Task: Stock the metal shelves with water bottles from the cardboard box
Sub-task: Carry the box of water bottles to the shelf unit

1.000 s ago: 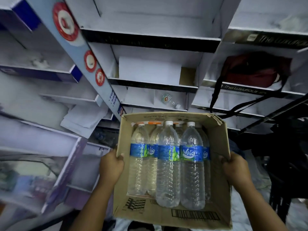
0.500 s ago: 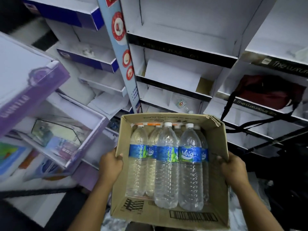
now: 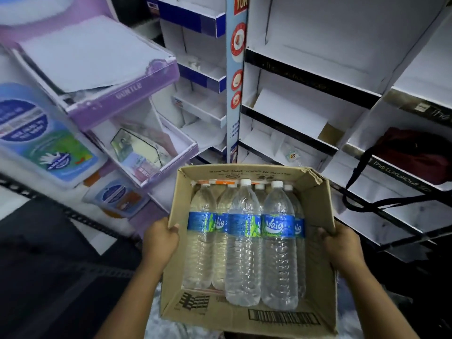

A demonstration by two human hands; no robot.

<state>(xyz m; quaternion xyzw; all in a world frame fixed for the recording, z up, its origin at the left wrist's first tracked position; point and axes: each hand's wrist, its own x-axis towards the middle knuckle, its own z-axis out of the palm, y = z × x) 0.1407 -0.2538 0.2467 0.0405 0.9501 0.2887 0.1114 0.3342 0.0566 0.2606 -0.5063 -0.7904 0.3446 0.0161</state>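
Cardboard box [image 3: 247, 316] being carried: left hand [image 3: 160, 242] grip closing on 9 o'clock wall, right hand [image 3: 341, 245] on 3 o'clock wall. Water bottles [image 3: 244, 241] lying inside, likely heavy, slick; soft walls flexing, so supporting underneath. Shelves [image 3: 305, 111] at 12 o'clock.

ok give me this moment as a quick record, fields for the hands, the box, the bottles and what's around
left hand: grips the box's left wall
right hand: grips the box's right wall
cardboard box: open-topped, carried by both hands
water bottles: blue labels, white caps, all in the box
white shelves: ahead, mostly bare
dark red bag: on a right-hand shelf
purple display trays: at left
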